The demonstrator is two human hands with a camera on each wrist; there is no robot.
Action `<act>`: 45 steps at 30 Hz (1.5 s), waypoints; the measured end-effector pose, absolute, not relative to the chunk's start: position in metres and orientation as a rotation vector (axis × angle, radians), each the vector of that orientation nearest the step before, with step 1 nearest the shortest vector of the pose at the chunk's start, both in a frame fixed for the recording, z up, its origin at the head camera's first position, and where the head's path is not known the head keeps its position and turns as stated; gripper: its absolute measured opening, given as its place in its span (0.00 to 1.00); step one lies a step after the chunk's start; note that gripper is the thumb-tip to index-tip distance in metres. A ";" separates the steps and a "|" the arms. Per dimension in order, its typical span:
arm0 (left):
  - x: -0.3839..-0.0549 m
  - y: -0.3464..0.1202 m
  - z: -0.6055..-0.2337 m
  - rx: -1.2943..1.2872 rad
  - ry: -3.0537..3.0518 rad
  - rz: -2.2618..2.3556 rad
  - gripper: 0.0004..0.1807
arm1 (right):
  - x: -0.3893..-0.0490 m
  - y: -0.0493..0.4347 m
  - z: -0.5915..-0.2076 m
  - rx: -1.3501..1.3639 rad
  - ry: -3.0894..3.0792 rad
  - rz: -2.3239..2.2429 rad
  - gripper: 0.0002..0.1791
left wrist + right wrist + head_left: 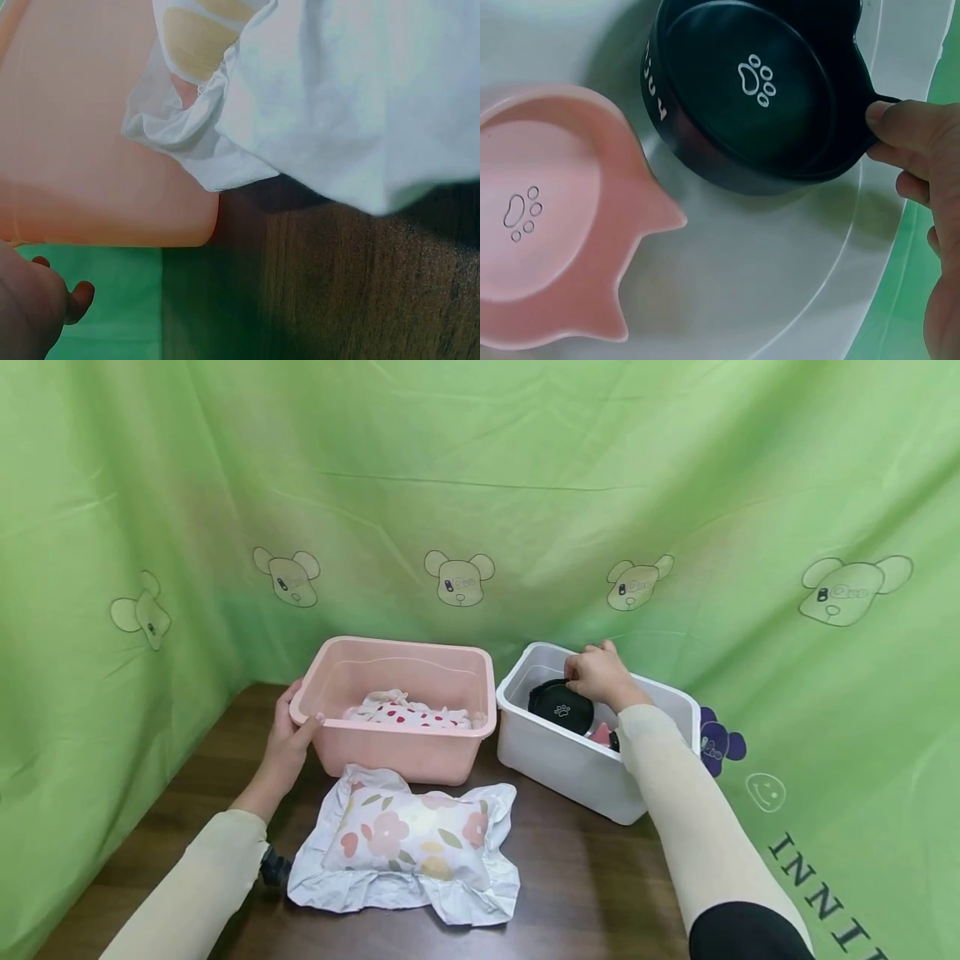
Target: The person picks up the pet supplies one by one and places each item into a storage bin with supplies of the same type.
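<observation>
By the right grip point(603, 672), a cat-eared black bowl point(720, 127) was pinched at one ear, thumb against fingers, within a white tub point(562, 768). By the left grip point(288, 739), the corner of a pink tub point(397, 756) was held, thumb and fingers spread around it. A white paw print was marked inside the black bowl; the lettering on its side was only partly visible. "INNI" could be read on the green curtain point(480, 468). In the right wrist view, the pinched ear was pointed right, the round hollow turned toward the camera.
</observation>
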State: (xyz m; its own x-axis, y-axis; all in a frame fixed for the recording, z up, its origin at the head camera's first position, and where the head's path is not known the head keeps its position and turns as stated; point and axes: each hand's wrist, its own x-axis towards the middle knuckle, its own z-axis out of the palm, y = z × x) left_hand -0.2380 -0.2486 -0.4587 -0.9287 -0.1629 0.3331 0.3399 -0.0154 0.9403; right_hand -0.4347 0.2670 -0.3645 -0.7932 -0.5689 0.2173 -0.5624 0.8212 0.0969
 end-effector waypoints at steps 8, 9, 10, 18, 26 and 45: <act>-0.240 -0.248 -0.455 -0.186 -1.925 -1.980 0.38 | -0.434 0.269 -0.365 0.916 -2.748 -0.040 0.06; -0.240 -0.249 -0.455 -0.185 -1.927 -1.977 0.38 | -0.433 0.269 -0.366 0.914 -2.755 -0.035 0.06; -0.240 -0.249 -0.455 -0.184 -1.925 -1.979 0.38 | -0.433 0.268 -0.366 0.913 -2.762 -0.031 0.06; -0.238 -0.251 -0.456 -0.190 -1.918 -1.998 0.37 | -0.431 0.267 -0.369 0.919 -2.787 -0.003 0.07; -0.233 -0.256 -0.456 -0.187 -1.937 -1.981 0.38 | -0.429 0.262 -0.370 0.957 -2.834 0.003 0.08; -0.229 -0.263 -0.456 -0.163 -1.941 -2.005 0.37 | -0.430 0.258 -0.374 0.937 -2.862 0.019 0.06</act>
State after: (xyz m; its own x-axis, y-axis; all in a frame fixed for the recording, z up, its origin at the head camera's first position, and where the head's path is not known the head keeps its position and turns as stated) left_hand -0.2287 -0.2627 -0.4561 -0.9340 -0.1649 0.3170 0.3222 -0.0053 0.9467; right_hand -0.4299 0.2578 -0.3735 -0.7989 -0.5880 0.1268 -0.5896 0.8072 0.0284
